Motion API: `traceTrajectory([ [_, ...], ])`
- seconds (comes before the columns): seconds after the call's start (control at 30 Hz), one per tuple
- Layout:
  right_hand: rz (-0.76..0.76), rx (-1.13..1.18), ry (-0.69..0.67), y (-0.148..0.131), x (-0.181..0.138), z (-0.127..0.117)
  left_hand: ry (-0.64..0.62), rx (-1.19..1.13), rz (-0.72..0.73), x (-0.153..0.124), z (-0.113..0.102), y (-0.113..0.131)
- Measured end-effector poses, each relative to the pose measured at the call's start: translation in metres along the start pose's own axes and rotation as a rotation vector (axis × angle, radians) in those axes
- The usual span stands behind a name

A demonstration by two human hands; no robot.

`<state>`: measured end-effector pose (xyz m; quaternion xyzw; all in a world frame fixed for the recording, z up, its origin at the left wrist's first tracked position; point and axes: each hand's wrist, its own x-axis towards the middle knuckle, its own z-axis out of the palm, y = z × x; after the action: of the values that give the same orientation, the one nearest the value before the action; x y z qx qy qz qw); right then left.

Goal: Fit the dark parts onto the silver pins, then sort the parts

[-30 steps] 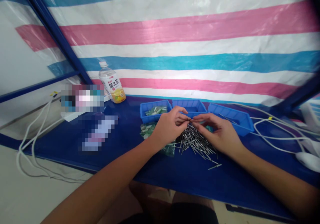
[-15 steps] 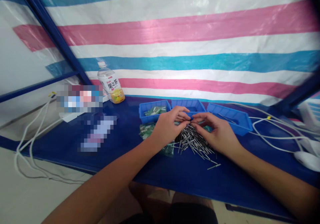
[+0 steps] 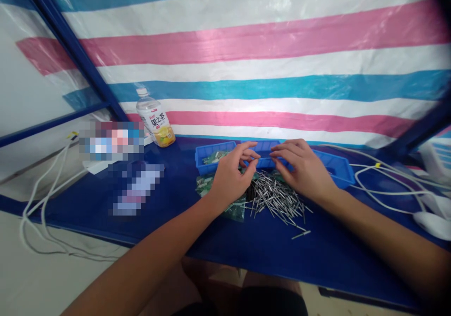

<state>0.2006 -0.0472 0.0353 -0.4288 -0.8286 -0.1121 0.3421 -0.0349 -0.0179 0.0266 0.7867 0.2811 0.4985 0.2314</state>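
Observation:
My left hand (image 3: 235,171) hovers over the left edge of a pile of thin metal pins (image 3: 276,196). Its thumb and forefinger come together in a pinch; whatever is between them is too small to make out. Facing it across a small gap, my right hand (image 3: 303,169) is above the back right of the pile. The fingertips and thumb there are also drawn close, and I cannot make out what they hold. Partly under my left hand lie clear bags with green pieces (image 3: 206,183). One pin (image 3: 301,234) is apart from the pile, nearer the front.
Behind my hands stand a left blue bin (image 3: 198,158) with bagged pieces, a middle blue bin (image 3: 269,143) and a right blue bin (image 3: 338,165). A drink bottle (image 3: 157,119) is at the back left. White cables (image 3: 380,201) run along the right of the blue table (image 3: 246,250).
My hands were together over the back of the pile; now they are apart. The right hand has risen slightly toward the bins, and more of the pile shows.

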Motion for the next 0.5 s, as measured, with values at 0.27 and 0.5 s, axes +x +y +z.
traceTrajectory([
  [0.27, -0.071, 0.12, -0.226, -0.024, -0.016, -0.009, -0.029, 0.038, 0.041, -0.001, 0.0, 0.002],
  [0.5, 0.039, 0.186, -0.231, -0.019, -0.023, 0.006, -0.062, 0.027, 0.061, -0.002, 0.002, 0.005],
])
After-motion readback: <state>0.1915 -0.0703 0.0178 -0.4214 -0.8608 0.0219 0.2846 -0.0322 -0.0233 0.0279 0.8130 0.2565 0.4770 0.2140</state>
